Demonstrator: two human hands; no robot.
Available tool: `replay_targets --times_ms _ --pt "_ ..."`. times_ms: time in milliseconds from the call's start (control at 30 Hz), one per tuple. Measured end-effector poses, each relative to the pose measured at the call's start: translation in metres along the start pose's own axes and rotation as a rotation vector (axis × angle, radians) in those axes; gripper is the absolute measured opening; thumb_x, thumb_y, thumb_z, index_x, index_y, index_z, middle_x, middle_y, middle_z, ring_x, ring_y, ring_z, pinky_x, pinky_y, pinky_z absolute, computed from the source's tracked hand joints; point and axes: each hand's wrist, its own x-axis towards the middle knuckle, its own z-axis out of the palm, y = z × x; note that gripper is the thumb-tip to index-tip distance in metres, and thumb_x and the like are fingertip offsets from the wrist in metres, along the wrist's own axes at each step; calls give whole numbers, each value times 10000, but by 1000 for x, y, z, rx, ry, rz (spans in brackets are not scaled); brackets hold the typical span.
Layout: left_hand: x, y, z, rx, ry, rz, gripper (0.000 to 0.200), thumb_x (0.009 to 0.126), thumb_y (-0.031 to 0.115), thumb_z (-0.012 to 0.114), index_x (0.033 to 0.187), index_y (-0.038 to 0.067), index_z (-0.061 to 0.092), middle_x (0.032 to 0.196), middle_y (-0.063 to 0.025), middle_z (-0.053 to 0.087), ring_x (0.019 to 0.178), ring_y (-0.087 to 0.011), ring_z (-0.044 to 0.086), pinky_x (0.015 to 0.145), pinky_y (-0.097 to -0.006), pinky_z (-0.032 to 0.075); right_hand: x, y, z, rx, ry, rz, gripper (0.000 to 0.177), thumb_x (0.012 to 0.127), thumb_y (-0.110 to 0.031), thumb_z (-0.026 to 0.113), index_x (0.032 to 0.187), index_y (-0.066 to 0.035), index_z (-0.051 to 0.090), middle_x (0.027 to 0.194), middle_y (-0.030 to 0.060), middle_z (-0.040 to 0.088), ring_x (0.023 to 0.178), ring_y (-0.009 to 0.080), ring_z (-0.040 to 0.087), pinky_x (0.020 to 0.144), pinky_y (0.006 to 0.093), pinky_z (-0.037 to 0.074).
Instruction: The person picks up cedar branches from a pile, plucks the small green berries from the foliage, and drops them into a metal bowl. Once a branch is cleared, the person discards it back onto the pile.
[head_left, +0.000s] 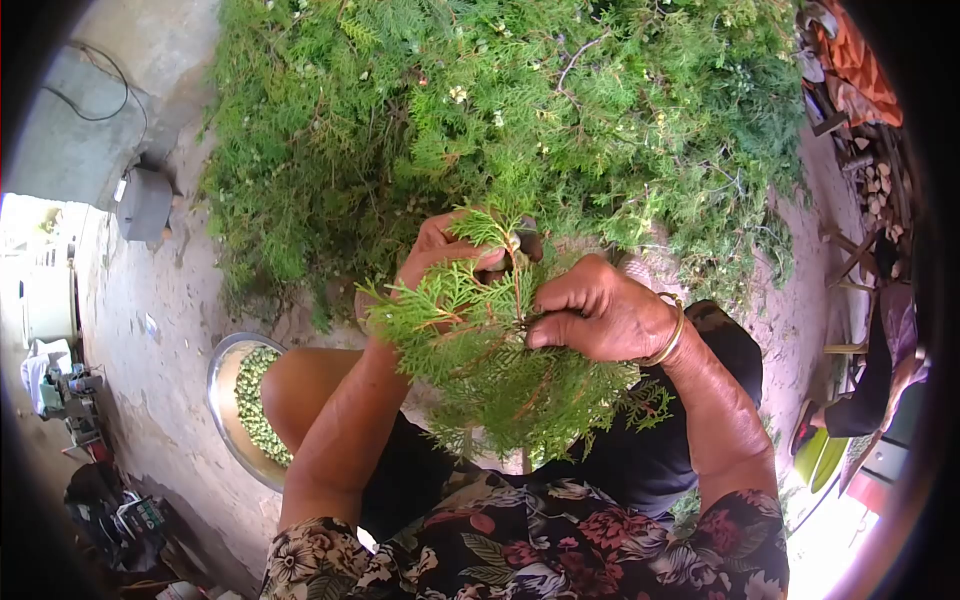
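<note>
A leafy evergreen branch point(530, 390) with flat, scaly green leaves is held in front of my lap. My right hand point(605, 310) pinches its stem between thumb and bent fingers; a bangle circles that wrist. Further up the same branch, my left hand point(445, 250) is closed around the upper stem, its fingers partly covered by foliage. A small pale cone and something dark show by the left fingertips, too small to make out. Beyond both hands lies a big heap of cut evergreen branches point(480, 120), dotted with small pale cones.
A metal basin point(218, 400) holding many small green cones stands on the concrete floor beside my left knee. At far left are a grey bucket-like container point(146, 205) and assorted clutter. Stacked firewood point(878, 185) and another person's leg point(868, 395) appear at the right.
</note>
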Motion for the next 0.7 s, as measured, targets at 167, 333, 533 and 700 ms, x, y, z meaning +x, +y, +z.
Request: replay_targets --times_ms 167,333,533,700 --pt "1 -11 4 -55 -102 83 374 772 188 674 1056 -24 556 963 -192 613 846 -240 630 697 -311 550 -1 -2 -4 38 18 28 257 809 -108 665 644 23 516 498 75 412 481 105 384 472 317 340" --pt "-1 -4 4 -111 -93 67 381 751 171 698 1057 -14 566 977 -175 614 812 -204 633 637 -299 547 -1 -4 -4 -10 10 -3 289 812 -113 663 624 20 488 496 67 377 482 101 352 466 315 328" --pt "8 -1 -11 322 90 136 221 736 51 723 933 12 632 808 -71 655 669 -133 628 614 -263 535 -1 0 -4 -42 44 5 304 821 -112 650 628 23 459 507 79 368 489 106 350 465 325 324" --pt "6 -25 -35 -289 -221 363 317 803 99 657 1088 37 533 1021 -123 601 835 -178 617 684 -314 547 -1 -4 -6 -56 110 68 300 830 -100 635 630 23 448 507 78 353 496 99 340 467 323 321"
